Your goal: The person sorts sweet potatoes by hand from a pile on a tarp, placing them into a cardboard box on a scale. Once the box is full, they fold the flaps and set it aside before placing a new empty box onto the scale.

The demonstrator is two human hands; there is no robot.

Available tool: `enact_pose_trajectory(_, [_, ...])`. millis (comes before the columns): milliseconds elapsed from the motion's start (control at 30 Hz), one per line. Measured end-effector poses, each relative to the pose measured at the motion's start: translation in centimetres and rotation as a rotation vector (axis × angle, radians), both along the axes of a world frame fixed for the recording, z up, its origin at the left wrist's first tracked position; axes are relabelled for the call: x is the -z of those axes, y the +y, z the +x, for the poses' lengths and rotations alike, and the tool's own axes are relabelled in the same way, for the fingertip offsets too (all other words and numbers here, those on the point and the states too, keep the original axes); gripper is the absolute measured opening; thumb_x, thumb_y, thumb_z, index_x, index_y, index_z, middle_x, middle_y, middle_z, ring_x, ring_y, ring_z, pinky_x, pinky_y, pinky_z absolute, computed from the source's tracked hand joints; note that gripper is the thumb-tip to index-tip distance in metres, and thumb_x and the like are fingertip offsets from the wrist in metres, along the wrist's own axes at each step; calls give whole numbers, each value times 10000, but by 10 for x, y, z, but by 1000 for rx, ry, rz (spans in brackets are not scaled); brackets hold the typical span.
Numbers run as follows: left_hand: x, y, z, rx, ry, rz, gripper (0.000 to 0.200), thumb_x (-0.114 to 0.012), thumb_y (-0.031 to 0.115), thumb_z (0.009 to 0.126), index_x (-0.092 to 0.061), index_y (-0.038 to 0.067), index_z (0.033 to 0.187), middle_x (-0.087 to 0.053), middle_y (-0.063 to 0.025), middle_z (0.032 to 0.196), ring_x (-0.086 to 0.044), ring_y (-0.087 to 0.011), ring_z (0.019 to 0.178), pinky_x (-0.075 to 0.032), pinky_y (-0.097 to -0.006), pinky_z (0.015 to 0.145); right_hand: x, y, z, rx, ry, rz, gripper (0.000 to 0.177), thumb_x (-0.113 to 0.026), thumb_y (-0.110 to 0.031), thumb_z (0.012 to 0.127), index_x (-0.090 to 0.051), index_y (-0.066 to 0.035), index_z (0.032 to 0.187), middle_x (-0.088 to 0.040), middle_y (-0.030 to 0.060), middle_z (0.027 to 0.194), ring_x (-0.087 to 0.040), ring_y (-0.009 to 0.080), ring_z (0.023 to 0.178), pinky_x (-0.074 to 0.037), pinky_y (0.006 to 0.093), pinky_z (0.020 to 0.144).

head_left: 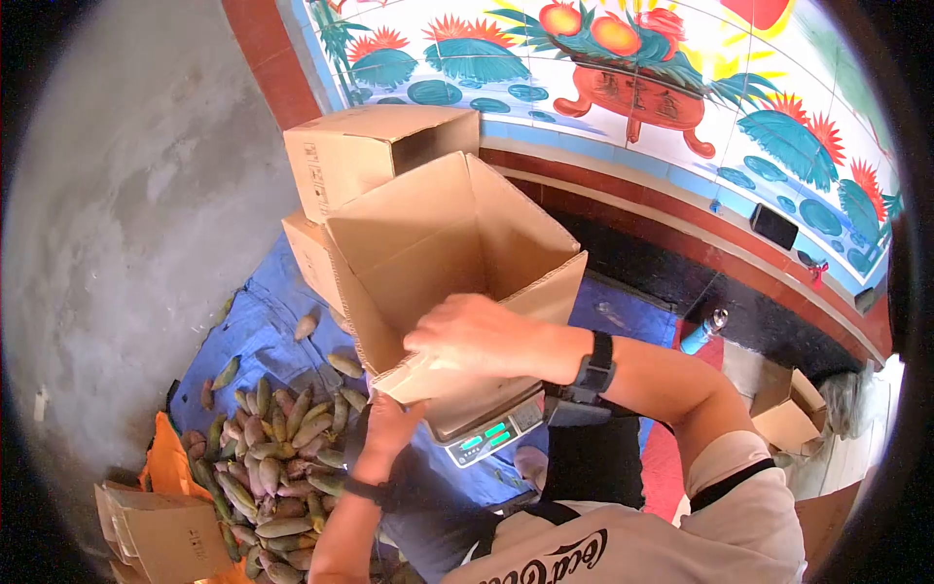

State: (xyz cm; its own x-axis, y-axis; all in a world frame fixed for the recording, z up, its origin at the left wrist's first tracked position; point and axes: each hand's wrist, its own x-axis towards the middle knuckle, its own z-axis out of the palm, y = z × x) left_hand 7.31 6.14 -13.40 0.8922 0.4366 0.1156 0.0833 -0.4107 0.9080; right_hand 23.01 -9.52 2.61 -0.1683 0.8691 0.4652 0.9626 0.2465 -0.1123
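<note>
An open cardboard box (418, 243) stands on a digital scale (486, 440) with a lit green display. At the box's near left corner, my left hand (391, 426) has its fingers closed on the cardboard edge. My right hand (457, 336) reaches over the near wall, its fingers curled at the flap; whether they grip it is hard to make out. Inside the box the visible walls are bare, and its near bottom is hidden. Left of the box, a heap of long, purple and greenish tubers (282, 438) lies on a blue sheet (263, 311).
Behind are stacked cardboard boxes (341, 161) against a painted tile wall (632, 88). More boxes stand at the lower left (175, 530) and right (786, 414). A blue bottle (699, 336) lies by a red mat (664, 467). A grey wall (126, 195) bounds the left.
</note>
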Motion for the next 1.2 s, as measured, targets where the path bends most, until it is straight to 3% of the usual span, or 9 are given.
enact_pose_trajectory(100, [-26, -4, -16, -83, 252, 113, 445, -659, 72, 706, -457, -15, 1092, -589, -90, 975, -548, -137, 890, -434, -281, 783, -4, -29, 21, 179, -21, 49, 396, -659, -214, 630, -543, -53, 973, -548, 87, 846, -527, 251, 840, -407, 364, 753])
enact_pose_trajectory(233, [-41, -12, -30, -81, 150, -46, 363, -661, 59, 699, -516, -30, 1018, -586, -91, 973, -541, -149, 901, -424, -285, 799, -2, -68, 29, 323, -33, 54, 618, -728, -252, 553, -509, -82, 1105, -536, 91, 1023, -451, 244, 1021, -315, 381, 911])
enact_pose_trajectory(367, [-41, -11, -33, -38, 144, 58, 350, -684, 56, 680, -535, -33, 984, -584, -88, 971, -542, -169, 899, -419, -294, 819, 0, -101, 27, 509, -44, 85, 660, -724, -245, 574, -468, -77, 1158, -437, 143, 1202, -358, 300, 1150, -269, 415, 961])
enact_pose_trajectory(533, [-30, -6, -36, 14, 65, -34, 419, -696, 26, 652, -504, -39, 1018, -571, -98, 985, -537, -181, 911, -416, -304, 833, 19, -126, 23, 750, 69, 181, 744, -705, -219, 613, -351, -81, 1253, -418, 181, 1210, -367, 320, 1143, -296, 425, 950])
enact_pose_trajectory(667, [-32, -9, -40, -35, 96, -2, 461, -706, 21, 632, -480, -44, 1028, -552, -122, 1014, -524, -198, 943, -415, -311, 834, 41, -130, 22, 736, 303, 214, 757, -667, -185, 668, -257, -66, 1293, -443, 223, 1173, -450, 370, 1047, -371, 395, 892])
enact_pose_trajectory(767, [-23, -2, -40, -44, 26, 275, 488, -706, 7, 613, -468, -56, 1034, -558, -133, 1000, -537, -211, 911, -420, -312, 818, 46, -128, 15, 794, 473, 162, 781, -612, -171, 713, -141, -77, 1329, -483, 244, 1107, -500, 375, 976, -421, 410, 820])
enact_pose_trajectory(900, [6, 14, -42, -89, -81, 263, 469, -695, 4, 624, -476, -62, 1034, -566, -140, 984, -544, -203, 892, -420, -313, 811, 48, -124, 16, 813, 628, 88, 737, -594, -202, 738, -165, -71, 1322, -481, 257, 1106, -513, 385, 951, -422, 415, 809])
enact_pose_trajectory(1067, [-10, 2, -38, -73, -38, 214, 462, -682, 19, 647, -474, -66, 1051, -566, -145, 988, -539, -220, 902, -409, -325, 824, 85, -124, 36, 818, 484, 95, 648, -576, -260, 759, -257, -45, 1280, -495, 246, 1093, -524, 391, 920, -414, 414, 812])
enact_pose_trajectory(1200, [-27, -11, -34, -152, 8, 332, 401, -680, 37, 654, -514, -66, 1005, -575, -141, 969, -534, -223, 902, -395, -332, 839, 98, -132, 47, 676, 682, -6, 621, -594, -265, 744, -304, -34, 1242, -522, 242, 1045, -527, 373, 931, -411, 407, 811])
